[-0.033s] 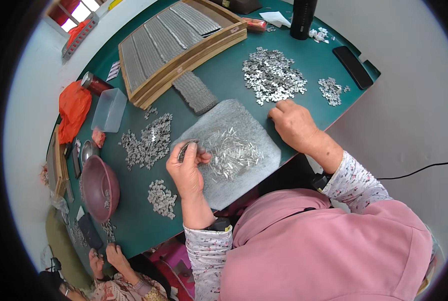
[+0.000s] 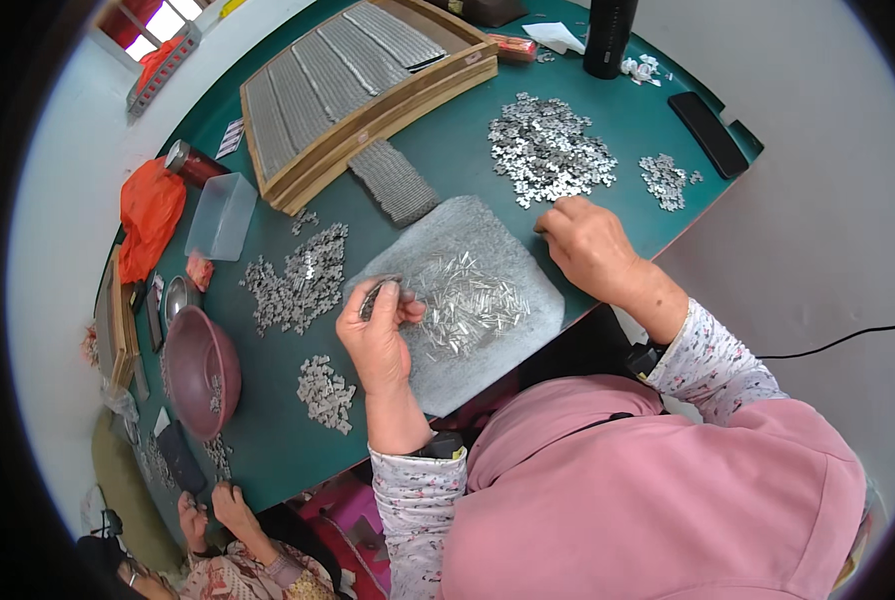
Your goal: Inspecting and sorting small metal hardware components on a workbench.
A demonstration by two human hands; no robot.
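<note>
My left hand (image 2: 375,335) is closed with the thumb on top, gripping a short strip of dark grey metal links (image 2: 371,300) over the left part of a grey cloth-like mat (image 2: 477,220). Thin silvery pins (image 2: 472,300) lie scattered on that mat, just right of the fingers. Beyond the mat's right edge, my right hand (image 2: 589,240) rests low over the table with thumb and fingers pinched together. Whatever sits in the pinch is too small to name. Close above it spreads a large heap of flat shiny metal links (image 2: 547,150).
Wooden trays (image 2: 367,145) full of grey link strips stand behind, with one woven strip (image 2: 392,183) beside them. More link heaps (image 2: 302,280) lie left, near a clear box (image 2: 220,217) and pink bowl (image 2: 202,370). A phone (image 2: 707,133) and black bottle (image 2: 607,40) are right. A co-worker's hands (image 2: 222,520) show lower left.
The whole view has shifted very slightly. Both hands keep nearly the same place and grip.
</note>
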